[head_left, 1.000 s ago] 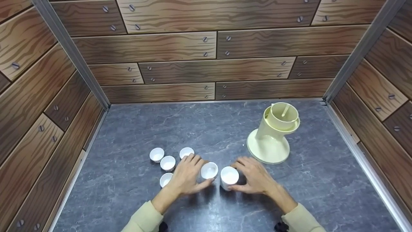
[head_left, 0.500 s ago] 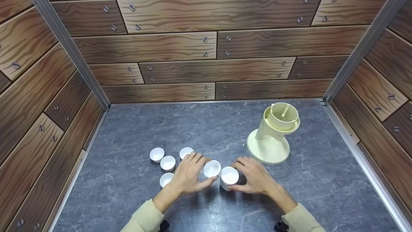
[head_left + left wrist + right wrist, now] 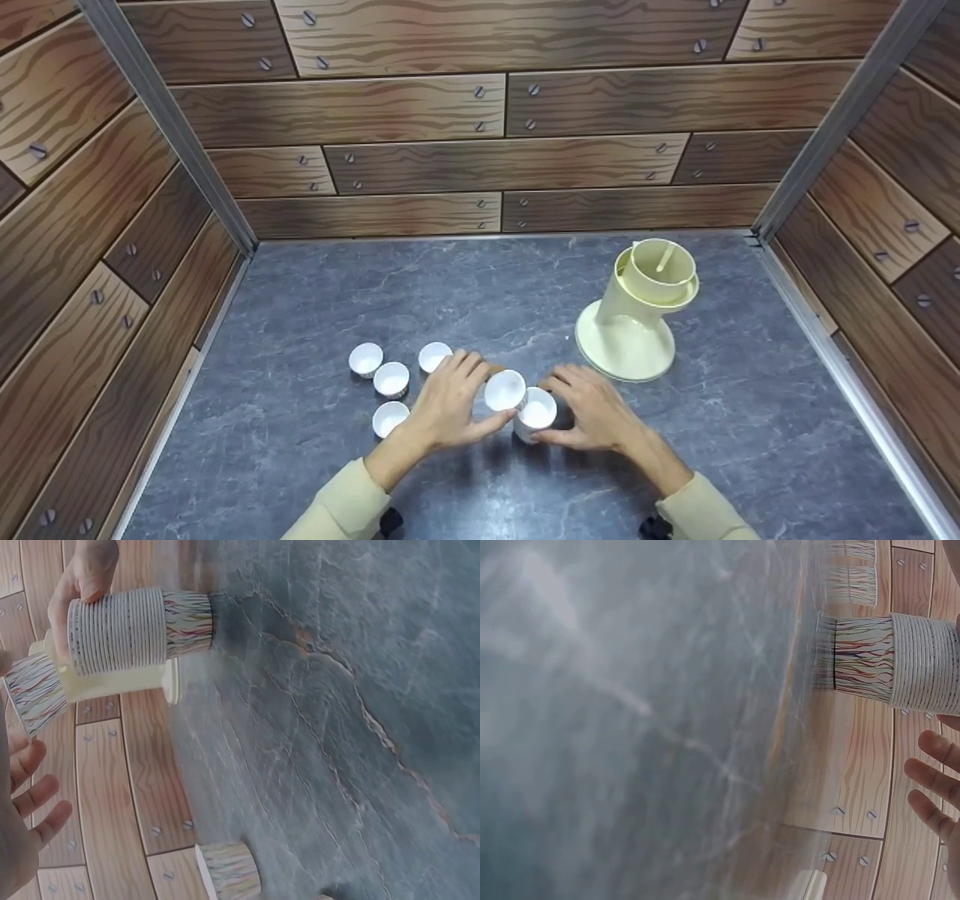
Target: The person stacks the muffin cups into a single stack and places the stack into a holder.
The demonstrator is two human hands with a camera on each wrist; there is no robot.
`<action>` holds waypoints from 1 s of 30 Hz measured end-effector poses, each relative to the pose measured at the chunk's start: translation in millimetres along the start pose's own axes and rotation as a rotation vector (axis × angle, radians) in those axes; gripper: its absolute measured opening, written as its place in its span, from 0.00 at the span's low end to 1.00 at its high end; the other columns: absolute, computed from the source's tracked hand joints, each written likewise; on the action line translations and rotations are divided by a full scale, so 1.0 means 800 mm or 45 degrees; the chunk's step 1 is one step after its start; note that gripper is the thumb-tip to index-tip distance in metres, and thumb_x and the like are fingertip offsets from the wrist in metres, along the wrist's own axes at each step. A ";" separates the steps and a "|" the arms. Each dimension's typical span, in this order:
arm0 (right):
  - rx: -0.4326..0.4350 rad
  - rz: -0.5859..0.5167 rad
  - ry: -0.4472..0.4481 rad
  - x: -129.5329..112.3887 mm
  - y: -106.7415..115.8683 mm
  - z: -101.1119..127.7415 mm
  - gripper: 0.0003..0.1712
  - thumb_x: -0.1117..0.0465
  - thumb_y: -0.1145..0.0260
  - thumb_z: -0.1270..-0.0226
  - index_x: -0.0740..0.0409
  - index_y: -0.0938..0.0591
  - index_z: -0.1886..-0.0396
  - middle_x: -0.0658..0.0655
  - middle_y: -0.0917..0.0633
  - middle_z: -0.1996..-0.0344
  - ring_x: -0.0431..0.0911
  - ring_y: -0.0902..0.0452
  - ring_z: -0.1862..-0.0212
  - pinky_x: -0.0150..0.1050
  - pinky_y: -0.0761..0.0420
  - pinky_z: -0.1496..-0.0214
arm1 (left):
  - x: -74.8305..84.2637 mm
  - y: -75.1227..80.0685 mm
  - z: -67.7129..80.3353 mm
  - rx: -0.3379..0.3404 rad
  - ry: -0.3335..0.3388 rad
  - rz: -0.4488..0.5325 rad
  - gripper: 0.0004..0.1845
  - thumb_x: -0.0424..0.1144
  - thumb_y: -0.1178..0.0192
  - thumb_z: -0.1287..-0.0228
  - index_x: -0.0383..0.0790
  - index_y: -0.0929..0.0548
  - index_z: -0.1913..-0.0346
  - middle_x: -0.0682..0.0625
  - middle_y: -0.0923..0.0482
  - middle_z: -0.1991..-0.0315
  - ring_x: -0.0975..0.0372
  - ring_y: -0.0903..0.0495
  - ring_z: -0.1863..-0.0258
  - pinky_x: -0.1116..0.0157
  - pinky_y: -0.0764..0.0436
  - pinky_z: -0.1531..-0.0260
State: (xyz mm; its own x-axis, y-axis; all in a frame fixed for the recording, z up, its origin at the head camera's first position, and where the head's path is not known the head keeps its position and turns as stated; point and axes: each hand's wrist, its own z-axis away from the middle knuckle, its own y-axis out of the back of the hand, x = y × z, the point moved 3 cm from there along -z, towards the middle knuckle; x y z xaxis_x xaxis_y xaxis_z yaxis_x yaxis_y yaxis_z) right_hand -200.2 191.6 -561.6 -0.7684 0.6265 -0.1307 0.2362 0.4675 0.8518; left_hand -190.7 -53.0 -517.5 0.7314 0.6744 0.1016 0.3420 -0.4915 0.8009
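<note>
Left hand (image 3: 448, 401) fingers grip lifted cup (image 3: 504, 390); right hand (image 3: 596, 411) fingers clasp cup stack (image 3: 537, 415), base hidden.

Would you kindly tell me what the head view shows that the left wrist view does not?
Only the head view shows both hands whole, the left hand holding a single cup beside the stack, four loose cups, and the cream funnel stand entire. Only the left wrist view shows the stack's ribbed rims and the cups' coloured line pattern. Both show the stack of cups gripped by the right hand on the grey tabletop.
</note>
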 end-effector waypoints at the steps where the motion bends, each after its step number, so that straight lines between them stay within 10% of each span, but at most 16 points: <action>1: -0.001 0.001 0.000 0.000 0.000 0.000 0.38 0.25 0.24 0.49 0.46 0.15 0.50 0.46 0.15 0.57 0.40 0.20 0.56 0.38 0.19 0.53 | 0.001 0.000 -0.001 0.000 -0.003 0.005 0.27 0.67 0.35 0.36 0.50 0.17 0.45 0.56 0.19 0.58 0.61 0.24 0.57 0.64 0.23 0.55; 30: 0.025 0.023 0.011 0.002 -0.003 0.001 0.38 0.21 0.28 0.47 0.47 0.15 0.54 0.46 0.16 0.59 0.41 0.20 0.58 0.38 0.21 0.57 | 0.026 -0.024 -0.011 -0.043 -0.039 0.077 0.28 0.67 0.35 0.36 0.50 0.17 0.46 0.57 0.18 0.55 0.63 0.21 0.53 0.66 0.20 0.48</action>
State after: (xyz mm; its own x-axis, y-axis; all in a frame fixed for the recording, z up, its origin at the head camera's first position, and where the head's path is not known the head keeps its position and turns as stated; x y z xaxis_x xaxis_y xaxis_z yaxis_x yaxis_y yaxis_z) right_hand -201.8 191.9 -564.3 -0.7691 0.6294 -0.1107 0.2619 0.4684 0.8438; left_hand -187.2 -25.1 -525.7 0.7681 0.6263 0.1329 0.2768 -0.5121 0.8131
